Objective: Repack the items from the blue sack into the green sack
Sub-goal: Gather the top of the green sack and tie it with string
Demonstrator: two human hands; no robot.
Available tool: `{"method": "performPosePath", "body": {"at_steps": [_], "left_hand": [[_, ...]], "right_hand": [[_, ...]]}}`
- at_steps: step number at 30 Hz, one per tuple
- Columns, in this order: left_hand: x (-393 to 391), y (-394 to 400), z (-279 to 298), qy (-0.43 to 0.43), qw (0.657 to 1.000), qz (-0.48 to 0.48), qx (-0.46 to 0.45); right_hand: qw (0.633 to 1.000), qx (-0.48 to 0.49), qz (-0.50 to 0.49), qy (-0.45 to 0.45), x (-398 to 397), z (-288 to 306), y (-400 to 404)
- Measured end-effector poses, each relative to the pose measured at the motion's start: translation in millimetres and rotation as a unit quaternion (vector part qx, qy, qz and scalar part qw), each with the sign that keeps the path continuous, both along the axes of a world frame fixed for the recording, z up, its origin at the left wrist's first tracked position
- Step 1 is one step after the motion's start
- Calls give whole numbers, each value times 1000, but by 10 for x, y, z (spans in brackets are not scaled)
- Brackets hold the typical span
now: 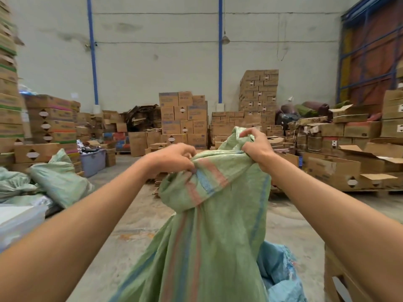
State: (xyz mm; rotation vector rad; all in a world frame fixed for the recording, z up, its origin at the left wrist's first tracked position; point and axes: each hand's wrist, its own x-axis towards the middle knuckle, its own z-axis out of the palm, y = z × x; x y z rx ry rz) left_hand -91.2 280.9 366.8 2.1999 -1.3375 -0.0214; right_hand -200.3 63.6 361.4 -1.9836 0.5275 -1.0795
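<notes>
Nearest the camera, both bare forearms reach forward and up, and between them hangs the green sack [209, 225], a woven bag with red and blue stripes running down its length. Its lower body drops out of the bottom of the view. Just to the right of it, low down, a crumpled part of the blue sack [281, 273] shows, touching or just behind the green fabric. A cardboard box [346, 277] stands at the lower right edge.

Higher up, the left hand [174, 159] has its fingers curled into a bunched fold near the sack's mouth, so its grip is clenched on the green sack. The right hand [256, 144] pinches the opposite top edge, its grip also grasping the green sack, slightly higher than the left.

To the left lie other pale green sacks [54, 177] beside a clear plastic bin [19, 219]. The concrete floor [135, 216] stretches beyond. Farther back, stacks of cardboard cartons [183, 118] line the pale wall [157, 51], which carries blue pillars [220, 51]. A blue metal rack [370, 51] rises at the far right.
</notes>
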Motion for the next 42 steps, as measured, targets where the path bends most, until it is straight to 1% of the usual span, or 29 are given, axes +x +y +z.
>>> {"method": "performPosePath", "body": {"at_steps": [2, 4, 7, 8, 9, 10, 12, 14, 15, 17, 18, 19, 20, 21, 22, 24, 25, 26, 27, 29, 32, 34, 36, 37, 38, 39, 40, 41, 42], "left_hand": [[44, -17, 145, -19, 995, 11, -94], [54, -42, 277, -6, 981, 15, -195], [82, -139, 372, 8, 964, 39, -262], [87, -177, 373, -5, 955, 67, -289], [85, -218, 361, -16, 943, 103, -317], [89, -262, 356, -28, 932, 137, -335], [62, -328, 366, -63, 926, 187, -321], [58, -347, 453, -60, 919, 209, -330], [69, -340, 518, -26, 910, 211, -357], [157, -276, 586, 99, 899, 171, -391], [171, -193, 589, 167, 906, 114, -373], [160, -98, 568, 225, 918, 40, -323], [172, 6, 523, 273, 927, -38, -253], [177, 102, 441, 312, 926, -106, -186], [118, 163, 330, 317, 929, -147, -123], [6, 155, 32, 254, 952, -167, -28], [-52, 104, -113, 205, 966, -154, -16], [-94, 19, -255, 164, 975, -144, -30], [-122, -81, -366, 139, 977, -147, -66], [-164, -262, -461, 135, 963, -156, -171], [-208, -434, -395, 157, 925, -142, -316], [-199, -492, -342, 167, 909, -124, -360], [-146, -519, -301, 177, 901, -99, -385], [-125, -523, -288, 200, 894, -86, -392], [-80, -539, -274, 225, 886, -62, -400], [-25, -552, -267, 245, 880, -23, -407], [25, -557, -258, 252, 873, 23, -417], [74, -548, -249, 257, 864, 73, -427], [110, -536, -246, 261, 851, 117, -441]], "right_hand": [[997, -23, 51, 56, -72, 29, 32], [984, 4, 154, 88, -174, 45, 114], [947, 19, 301, 108, -325, 18, 220], [929, 16, 351, 119, -341, 2, 245], [916, 1, 375, 145, -330, -19, 276], [910, -36, 372, 181, -314, -24, 338], [906, -147, 309, 249, -245, -36, 490], [911, -209, 262, 240, -151, -37, 524], [920, -208, 252, 217, -152, -8, 511], [944, -178, 220, 169, -185, 89, 440], [959, -166, 186, 133, -215, 149, 397], [973, -150, 148, 90, -233, 202, 348], [984, -127, 118, 47, -247, 254, 306], [990, -100, 95, 10, -231, 288, 268], [994, -73, 78, -13, -215, 311, 248], [997, -11, 67, -24, -170, 321, 237], [996, 27, 77, -30, -157, 327, 259], [992, 64, 99, -35, -152, 330, 303], [986, 95, 130, -40, -147, 334, 361], [971, 108, 210, -42, -134, 369, 487], [939, 59, 337, -36, -202, 483, 643], [935, -4, 354, 13, -305, 569, 686], [947, -139, 276, 82, -386, 624, 686], [950, -202, 221, 89, -388, 616, 657], [953, -244, 165, 67, -377, 587, 628], [956, -265, 126, 18, -377, 523, 617], [950, -288, 113, -35, -381, 433, 616], [932, -338, 111, -63, -363, 319, 591], [899, -421, 110, -46, -338, 171, 556]]}}
